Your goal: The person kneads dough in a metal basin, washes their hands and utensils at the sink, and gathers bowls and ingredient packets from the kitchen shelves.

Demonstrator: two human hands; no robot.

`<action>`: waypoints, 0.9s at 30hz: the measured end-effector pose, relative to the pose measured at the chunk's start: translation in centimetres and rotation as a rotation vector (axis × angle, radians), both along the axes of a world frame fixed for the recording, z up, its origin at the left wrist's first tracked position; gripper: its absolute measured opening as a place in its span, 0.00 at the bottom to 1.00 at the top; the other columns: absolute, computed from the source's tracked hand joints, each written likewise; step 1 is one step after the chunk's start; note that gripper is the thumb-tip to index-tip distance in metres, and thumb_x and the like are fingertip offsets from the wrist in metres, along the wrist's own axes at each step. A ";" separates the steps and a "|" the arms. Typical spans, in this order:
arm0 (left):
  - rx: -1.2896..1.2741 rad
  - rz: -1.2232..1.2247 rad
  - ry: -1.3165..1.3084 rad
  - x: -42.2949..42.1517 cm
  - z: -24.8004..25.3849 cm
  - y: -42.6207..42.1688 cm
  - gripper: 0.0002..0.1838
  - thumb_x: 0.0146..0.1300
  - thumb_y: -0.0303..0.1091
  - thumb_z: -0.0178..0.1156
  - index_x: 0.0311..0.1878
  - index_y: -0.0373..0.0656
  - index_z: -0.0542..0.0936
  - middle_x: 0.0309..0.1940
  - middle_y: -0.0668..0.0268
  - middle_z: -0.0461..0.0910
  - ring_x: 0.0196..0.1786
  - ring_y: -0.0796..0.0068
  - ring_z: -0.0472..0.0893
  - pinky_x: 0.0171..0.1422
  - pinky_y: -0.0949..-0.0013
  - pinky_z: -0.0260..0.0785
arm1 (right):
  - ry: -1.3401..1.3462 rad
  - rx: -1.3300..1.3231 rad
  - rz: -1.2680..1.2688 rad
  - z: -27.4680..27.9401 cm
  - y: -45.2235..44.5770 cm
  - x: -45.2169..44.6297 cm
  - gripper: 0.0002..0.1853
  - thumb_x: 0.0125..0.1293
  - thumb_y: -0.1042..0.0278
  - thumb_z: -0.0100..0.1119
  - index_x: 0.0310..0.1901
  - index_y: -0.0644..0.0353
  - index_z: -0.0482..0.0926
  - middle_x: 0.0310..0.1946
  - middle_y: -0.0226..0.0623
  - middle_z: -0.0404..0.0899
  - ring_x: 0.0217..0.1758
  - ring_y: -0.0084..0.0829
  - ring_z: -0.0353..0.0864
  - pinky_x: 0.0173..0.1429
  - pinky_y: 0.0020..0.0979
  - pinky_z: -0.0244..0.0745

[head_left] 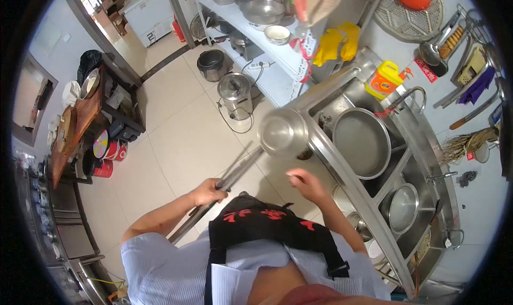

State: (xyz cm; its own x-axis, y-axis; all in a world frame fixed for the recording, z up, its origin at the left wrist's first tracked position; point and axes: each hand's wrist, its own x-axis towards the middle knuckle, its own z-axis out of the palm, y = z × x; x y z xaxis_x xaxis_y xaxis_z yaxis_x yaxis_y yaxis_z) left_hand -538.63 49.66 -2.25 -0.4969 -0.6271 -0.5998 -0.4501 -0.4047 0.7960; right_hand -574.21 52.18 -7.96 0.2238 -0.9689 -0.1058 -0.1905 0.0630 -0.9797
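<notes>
My left hand [208,192] is wrapped round a long metal handle [235,171] that slants up to the right. At its far end is a shiny round metal bowl [283,133], so the whole looks like a large long-handled ladle; the join is not clear. The bowl is beside the corner of the steel sink [342,168], overlapping its edge in view. My right hand [307,186] hovers over the floor near the sink's front edge, slightly blurred. Its fingers are loosely bent, with nothing visible in them.
A large pan [362,143] and a smaller bowl [403,209] sit in the sink basins. Behind them stands a yellow detergent jug [383,80]. A steel pot with a cord [235,94] and a dark cooker [211,65] stand on the floor by shelves [288,86]. Left is a wooden-topped table [88,115].
</notes>
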 end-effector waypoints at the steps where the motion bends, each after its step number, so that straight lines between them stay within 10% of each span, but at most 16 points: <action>1: -0.058 0.078 -0.022 1.9 -0.1 -0.8 0.10 0.51 0.32 0.58 0.35 0.36 0.76 0.18 0.68 0.73 0.21 0.79 0.72 0.28 0.74 0.65 | 0.100 -0.016 0.106 2.5 -2.7 3.7 0.13 0.61 0.68 0.53 0.45 0.63 0.75 0.37 0.38 0.79 0.39 0.27 0.77 0.45 0.28 0.72; 12: -0.429 0.538 -0.002 10.3 -1.1 -21.4 0.10 0.52 0.37 0.56 0.24 0.40 0.75 0.16 0.69 0.73 0.20 0.79 0.70 0.25 0.72 0.62 | -0.001 0.115 0.634 5.5 -18.5 23.3 0.21 0.65 0.55 0.52 0.52 0.61 0.71 0.47 0.43 0.76 0.48 0.32 0.76 0.51 0.31 0.71; 27: -0.342 1.147 -0.007 9.2 -3.4 -43.6 0.12 0.51 0.37 0.56 0.27 0.35 0.73 0.17 0.63 0.73 0.17 0.74 0.70 0.22 0.70 0.61 | -0.065 0.075 0.377 4.4 -40.2 25.7 0.19 0.59 0.65 0.61 0.48 0.63 0.67 0.31 0.31 0.72 0.35 0.19 0.71 0.41 0.23 0.67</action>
State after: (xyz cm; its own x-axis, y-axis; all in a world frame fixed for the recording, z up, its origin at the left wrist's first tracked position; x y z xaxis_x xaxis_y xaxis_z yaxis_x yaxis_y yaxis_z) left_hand -529.41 6.10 -5.66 0.4589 -0.8305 -0.3158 0.0303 -0.3406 0.9397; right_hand -548.54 12.00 -3.58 0.5715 -0.8073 -0.1470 -0.1517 0.0721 -0.9858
